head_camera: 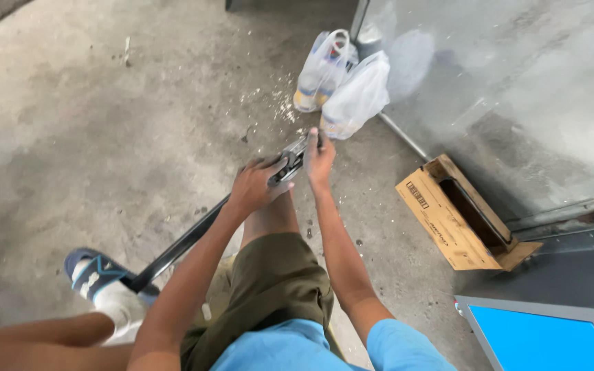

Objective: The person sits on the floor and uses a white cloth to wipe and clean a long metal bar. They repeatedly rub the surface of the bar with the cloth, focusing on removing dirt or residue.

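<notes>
A long dark metal bar [180, 247] runs from near my left foot up to a grey metal fitting [291, 159] at its far end, just above the concrete floor. My left hand [256, 187] grips the bar right behind that fitting. My right hand [319, 159] is closed around the fitting's far side, index finger stretched along it. What lies under the fitting is hidden by my hands. My knee in olive shorts [276, 275] is directly below them.
Two plastic bags holding bottles [342, 82] stand against a glass panel [517, 89]. An open cardboard box [458, 216] lies on its side to the right. A blue-topped panel [544, 340] sits at lower right. My sandalled, socked foot [101, 282] is at left.
</notes>
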